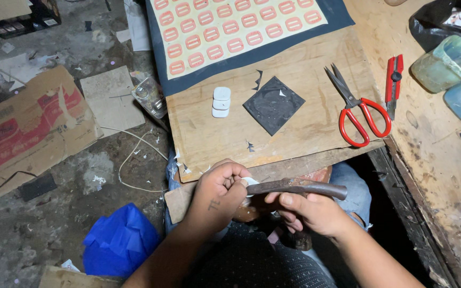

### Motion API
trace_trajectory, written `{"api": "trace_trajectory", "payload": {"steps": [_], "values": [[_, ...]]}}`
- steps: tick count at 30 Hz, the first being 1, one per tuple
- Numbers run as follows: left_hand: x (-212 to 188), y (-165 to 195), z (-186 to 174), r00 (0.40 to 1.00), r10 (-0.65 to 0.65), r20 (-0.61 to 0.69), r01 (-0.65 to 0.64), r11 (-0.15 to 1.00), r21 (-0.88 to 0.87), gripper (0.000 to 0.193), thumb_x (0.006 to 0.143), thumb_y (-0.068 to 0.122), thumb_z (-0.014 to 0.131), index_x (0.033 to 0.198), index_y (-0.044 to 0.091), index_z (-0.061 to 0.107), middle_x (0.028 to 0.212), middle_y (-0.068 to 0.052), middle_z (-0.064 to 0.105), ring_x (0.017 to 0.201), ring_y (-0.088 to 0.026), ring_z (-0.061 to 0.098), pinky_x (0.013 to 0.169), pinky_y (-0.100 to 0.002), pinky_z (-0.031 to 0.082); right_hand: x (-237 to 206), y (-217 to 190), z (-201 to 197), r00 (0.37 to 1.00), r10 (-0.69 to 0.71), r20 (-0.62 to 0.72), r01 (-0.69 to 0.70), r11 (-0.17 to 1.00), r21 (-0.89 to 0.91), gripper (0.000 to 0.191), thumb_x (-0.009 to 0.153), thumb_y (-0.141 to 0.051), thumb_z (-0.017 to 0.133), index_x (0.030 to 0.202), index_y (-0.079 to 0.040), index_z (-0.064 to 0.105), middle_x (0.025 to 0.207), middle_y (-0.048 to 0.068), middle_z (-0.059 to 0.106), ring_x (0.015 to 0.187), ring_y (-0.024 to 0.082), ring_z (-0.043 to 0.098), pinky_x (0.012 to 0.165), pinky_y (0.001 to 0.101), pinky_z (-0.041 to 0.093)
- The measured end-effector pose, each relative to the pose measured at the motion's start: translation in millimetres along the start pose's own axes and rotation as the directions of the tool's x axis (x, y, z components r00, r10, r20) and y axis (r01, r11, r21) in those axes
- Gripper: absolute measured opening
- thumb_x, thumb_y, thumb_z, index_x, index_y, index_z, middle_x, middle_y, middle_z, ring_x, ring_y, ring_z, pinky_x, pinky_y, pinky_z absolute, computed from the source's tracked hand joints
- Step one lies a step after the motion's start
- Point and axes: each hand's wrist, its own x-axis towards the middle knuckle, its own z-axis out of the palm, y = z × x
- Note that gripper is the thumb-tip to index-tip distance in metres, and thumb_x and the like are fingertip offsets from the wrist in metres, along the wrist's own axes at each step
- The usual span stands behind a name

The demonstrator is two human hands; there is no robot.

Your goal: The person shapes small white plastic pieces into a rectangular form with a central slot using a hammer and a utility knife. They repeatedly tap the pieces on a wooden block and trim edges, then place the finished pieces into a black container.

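Your left hand (217,189) was curled shut around a small white piece (249,182), pinching it between thumb and fingers just below the near edge of the wooden board (305,133) that served as your work surface. Your right hand (308,210) was closed on the handle of a dark, worn metal tool (294,187), which lay roughly level with its tip meeting the white piece, so the two hands sat close together over your lap. On the board, a short stack of white pieces (221,101) stood just beside a dark square pad (273,104), the two apart but near. Farther from you, a dark sheet covered with rows of reddish oval shapes (236,29) overlapped the far part of the board. Red-handled scissors (356,109) lay open to the right of the pad, with a red utility knife (394,80) just beyond them. Translucent bluish containers (454,69) and a black bag (444,24) sat at the far right on the wooden bench. On the floor to your left lay flattened cardboard (28,125), a thin white cord (134,154) and a crumpled blue bag (119,240).
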Motion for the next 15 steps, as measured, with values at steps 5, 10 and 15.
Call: {"api": "trace_trajectory", "payload": {"steps": [5, 10, 15], "values": [[1.6, -4.6, 0.5, 0.994, 0.111, -0.014, -0.106, 0.974, 0.199, 0.017, 0.083, -0.006, 0.056, 0.096, -0.005, 0.066, 0.09, -0.003, 0.058, 0.073, -0.006, 0.054, 0.062, -0.02, 0.047, 1.0, -0.9, 1.6, 0.998, 0.021, -0.06, -0.024, 0.998, -0.055, 0.034, 0.099, -0.028, 0.06, 0.115, 0.0, 0.068, 0.061, 0.002, 0.052, 0.049, 0.013, 0.048, 0.05, 0.0311, 0.047], [4.0, 2.1, -5.2, 0.981, 0.186, 0.053, -0.193, 0.921, 0.338, 0.018, 0.082, -0.005, 0.057, 0.096, -0.004, 0.067, 0.092, -0.004, 0.059, 0.077, -0.007, 0.057, 0.066, -0.02, 0.049, 6.6, -10.2, 14.4, 0.984, -0.146, -0.102, 0.108, 0.944, -0.311, 0.027, 0.098, -0.028, 0.063, 0.103, -0.002, 0.07, 0.062, 0.003, 0.057, 0.054, 0.014, 0.055, 0.052, 0.0323, 0.049], [2.4, 12.6, -2.3, 0.982, -0.19, -0.018, 0.191, 0.973, 0.131, 0.015, 0.083, -0.001, 0.055, 0.094, -0.002, 0.063, 0.086, -0.004, 0.058, 0.067, -0.011, 0.059, 0.055, -0.028, 0.056, 4.5, -18.9, 42.2, 0.871, -0.486, -0.076, 0.274, 0.609, -0.744, 0.022, 0.091, -0.027, 0.073, 0.084, -0.006, 0.072, 0.07, 0.005, 0.069, 0.06, 0.02, 0.069, 0.056, 0.0341, 0.054]]}}
